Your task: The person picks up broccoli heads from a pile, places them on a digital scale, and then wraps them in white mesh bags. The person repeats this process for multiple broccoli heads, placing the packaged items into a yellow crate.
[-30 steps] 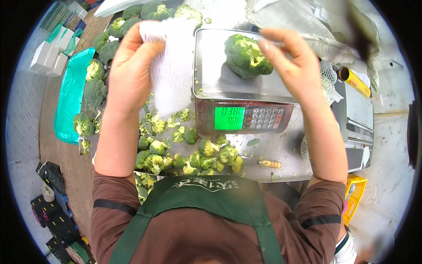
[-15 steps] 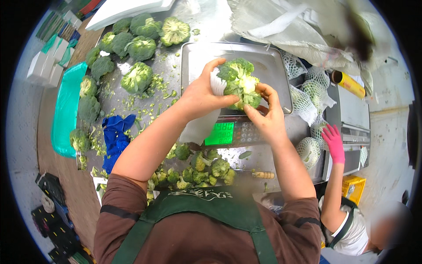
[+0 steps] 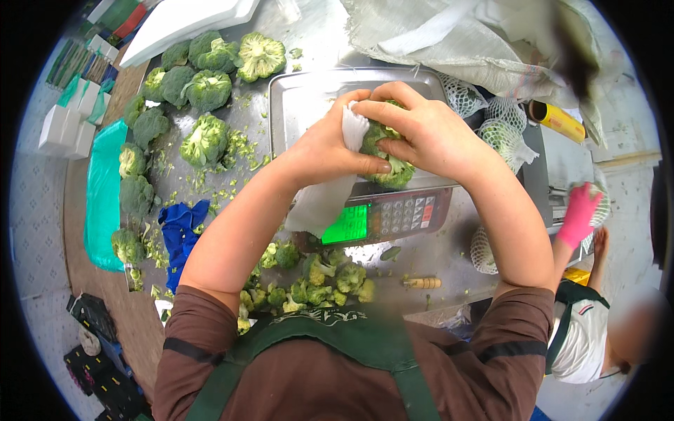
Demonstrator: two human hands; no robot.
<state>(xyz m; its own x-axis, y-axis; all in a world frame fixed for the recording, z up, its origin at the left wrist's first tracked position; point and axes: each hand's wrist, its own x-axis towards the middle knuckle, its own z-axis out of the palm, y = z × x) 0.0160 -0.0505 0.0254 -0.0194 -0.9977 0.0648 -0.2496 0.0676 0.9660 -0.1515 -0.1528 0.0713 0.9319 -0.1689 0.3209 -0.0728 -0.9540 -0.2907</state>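
Over the scale's metal tray, a broccoli head is held between my two hands. My left hand closes on its left side, thumb across the front. A white foam net sleeve is bunched round the left fingers and hangs below that hand. From the far right side, my right hand curls over the broccoli. Its fingertips reach the gathered rim of the sleeve, and its thumb presses on the broccoli. Much of the head is hidden by the fingers. Beneath them is the scale's keypad and lit green display.
Whole broccoli heads lie at the left, near a blue cloth. Cut florets and a wooden handle are near me. Netted heads lie right of the tray. A co-worker's pink-gloved hand holds one beyond.
My right hand has moved up and left over the broccoli, its fingertips now at the sleeve's rim. The co-worker's pink-gloved hand has moved right and now holds a netted head.
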